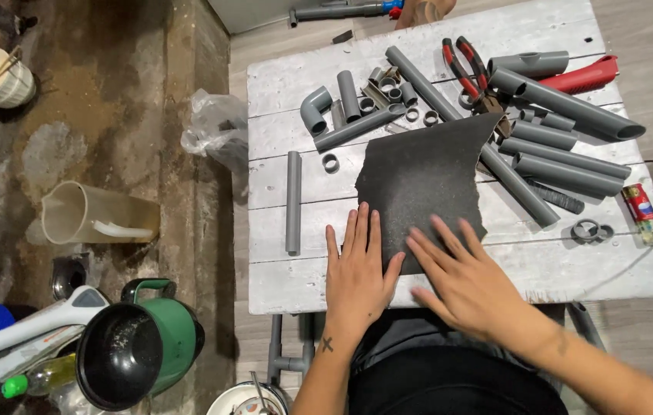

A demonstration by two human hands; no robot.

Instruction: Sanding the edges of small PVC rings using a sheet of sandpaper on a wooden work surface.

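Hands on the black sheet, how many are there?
2. The left hand lies flat on the near left corner of the dark sandpaper sheet. The right hand lies flat on its near edge, beside the left. No other hands show.

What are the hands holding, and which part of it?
Nothing is gripped. The left hand and right hand lie flat, fingers spread, pressing the near edge of the dark sheet onto the table.

Sheet [426, 180] lies mid-table [572, 269]; pipes [564, 161] behind; lone pipe [293, 201] left.
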